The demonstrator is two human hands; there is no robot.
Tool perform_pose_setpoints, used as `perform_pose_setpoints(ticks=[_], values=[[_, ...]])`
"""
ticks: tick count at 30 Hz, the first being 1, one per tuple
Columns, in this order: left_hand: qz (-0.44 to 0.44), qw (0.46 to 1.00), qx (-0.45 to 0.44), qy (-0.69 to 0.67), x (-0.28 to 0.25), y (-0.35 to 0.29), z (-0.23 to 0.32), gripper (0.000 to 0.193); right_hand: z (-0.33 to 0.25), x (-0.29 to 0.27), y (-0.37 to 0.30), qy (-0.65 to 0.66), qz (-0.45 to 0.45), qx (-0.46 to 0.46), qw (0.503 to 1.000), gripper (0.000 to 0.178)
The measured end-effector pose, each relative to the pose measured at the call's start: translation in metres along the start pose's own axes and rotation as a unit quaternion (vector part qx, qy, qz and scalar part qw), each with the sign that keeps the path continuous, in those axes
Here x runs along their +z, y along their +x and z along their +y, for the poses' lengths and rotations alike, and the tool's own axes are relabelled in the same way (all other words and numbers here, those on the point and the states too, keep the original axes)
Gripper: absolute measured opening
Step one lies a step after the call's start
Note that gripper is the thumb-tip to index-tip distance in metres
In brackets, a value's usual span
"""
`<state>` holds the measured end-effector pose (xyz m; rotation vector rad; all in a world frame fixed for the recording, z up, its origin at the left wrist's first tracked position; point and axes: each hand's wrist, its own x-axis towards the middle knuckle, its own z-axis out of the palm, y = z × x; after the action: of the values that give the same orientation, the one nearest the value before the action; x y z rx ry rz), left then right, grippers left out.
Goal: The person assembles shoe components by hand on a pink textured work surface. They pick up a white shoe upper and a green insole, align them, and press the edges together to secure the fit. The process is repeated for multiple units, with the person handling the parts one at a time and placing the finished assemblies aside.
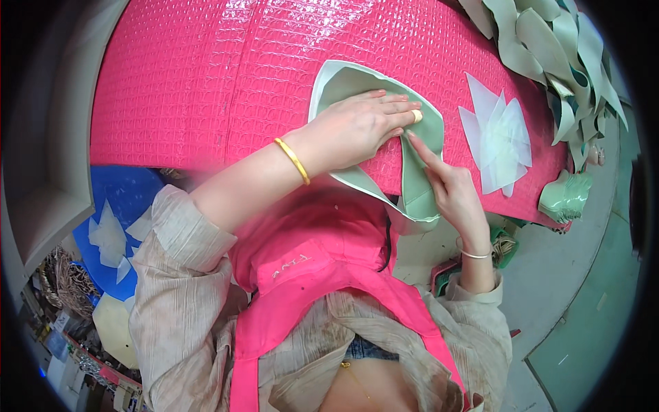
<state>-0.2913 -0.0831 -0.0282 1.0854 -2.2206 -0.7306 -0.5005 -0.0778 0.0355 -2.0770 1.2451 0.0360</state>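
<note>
One bare left hand and one bare right hand are counted. One gold-coloured bangle, one silver-coloured bangle and one pale-green, white-edged curved panel are recorded. Overlapping translucent white sheets cannot be counted.

Tons of room on the pink cover well left of the green piece, but left hand blocks its middle, right hand its right side, plus 1 sheet pile further right.

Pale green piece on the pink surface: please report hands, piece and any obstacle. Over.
Left hand flat on pale green piece; right hand, index finger extended onto it. Piece curved, partly overhanging near edge. Translucent sheets apart at right, not obstructing.
</note>
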Motion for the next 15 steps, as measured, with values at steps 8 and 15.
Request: perform_pose_setpoints(ticks=[8,15], values=[[-0.015,0.999,0.025,0.039,0.004,0.002,-0.005,0.038,-0.005,-0.001,-0.016,-0.13,-0.01,-0.042,0.991,0.051],[0.043,0.994,0.047,0.089,0.002,-0.007,0.006,0.04,-0.009,0.008,-0.023,-0.185,0.194,-0.147,0.952,0.047]])
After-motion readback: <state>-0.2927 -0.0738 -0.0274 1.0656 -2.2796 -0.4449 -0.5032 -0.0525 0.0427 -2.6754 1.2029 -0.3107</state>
